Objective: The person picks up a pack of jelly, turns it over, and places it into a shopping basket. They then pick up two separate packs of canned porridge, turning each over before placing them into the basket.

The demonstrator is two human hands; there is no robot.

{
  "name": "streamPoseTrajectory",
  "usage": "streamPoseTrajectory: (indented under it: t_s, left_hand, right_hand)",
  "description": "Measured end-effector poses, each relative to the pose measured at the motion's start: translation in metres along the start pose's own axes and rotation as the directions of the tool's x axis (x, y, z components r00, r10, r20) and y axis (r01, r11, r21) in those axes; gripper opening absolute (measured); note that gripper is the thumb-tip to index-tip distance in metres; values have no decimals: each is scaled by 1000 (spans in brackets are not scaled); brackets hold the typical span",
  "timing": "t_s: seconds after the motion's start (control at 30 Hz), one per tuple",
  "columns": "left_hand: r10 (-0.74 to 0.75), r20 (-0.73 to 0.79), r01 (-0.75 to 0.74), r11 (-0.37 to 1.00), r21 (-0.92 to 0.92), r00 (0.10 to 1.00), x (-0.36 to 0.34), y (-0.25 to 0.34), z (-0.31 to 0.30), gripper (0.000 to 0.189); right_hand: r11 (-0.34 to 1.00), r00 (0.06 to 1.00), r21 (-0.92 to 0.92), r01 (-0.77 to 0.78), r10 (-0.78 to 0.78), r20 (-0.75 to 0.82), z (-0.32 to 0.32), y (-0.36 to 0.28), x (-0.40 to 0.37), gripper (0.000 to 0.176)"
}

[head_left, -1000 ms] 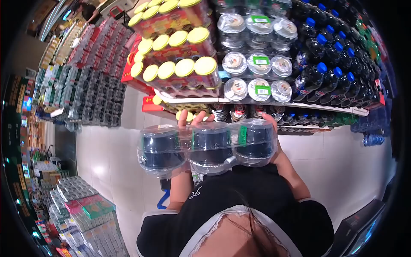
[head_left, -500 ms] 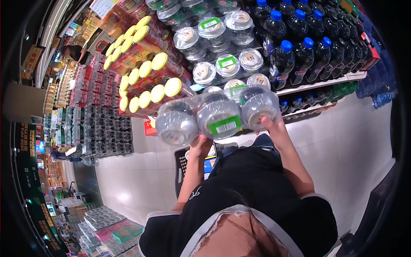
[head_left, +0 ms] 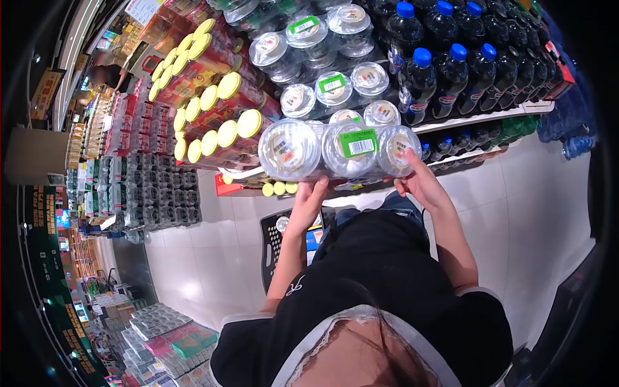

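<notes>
Both hands hold a clear-wrapped pack of three round containers in front of the body, before the lower front of the stocked shelf; the left hand is closed at its near edge, thumb showing near the left and middle containers, while the right hand grips the right end, one digit over that container's round face; a green barcode label faces up on the middle one, similar packs stand beyond, yellow-lidded jars to the left, blue-capped bottles to the right
</notes>
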State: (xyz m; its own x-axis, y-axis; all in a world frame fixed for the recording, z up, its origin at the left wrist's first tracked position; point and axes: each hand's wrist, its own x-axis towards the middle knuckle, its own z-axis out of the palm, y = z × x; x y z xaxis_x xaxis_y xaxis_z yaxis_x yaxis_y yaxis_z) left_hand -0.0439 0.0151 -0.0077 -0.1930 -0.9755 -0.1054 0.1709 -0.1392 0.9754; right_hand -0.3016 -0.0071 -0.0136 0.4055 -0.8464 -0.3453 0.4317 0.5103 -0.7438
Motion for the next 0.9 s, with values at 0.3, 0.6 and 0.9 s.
streamPoseTrajectory:
  t_s: [0.3,0.6,0.9]
  left_hand:
    - [119,-44,-116,991,66,992,4,15,26,46]
    - [23,-92,-64,883,-464,995,27,2,21,71]
    - [38,-136,-114,783,-611,990,131,-10,12,41]
  right_hand:
    - [992,998,114,-59,58,10,-3,2,3,49]
    - [986,991,-131,99,-110,-81,-1,-14,33,48]
    - [912,950,-341,227,-285,-130,9,-58,126,34]
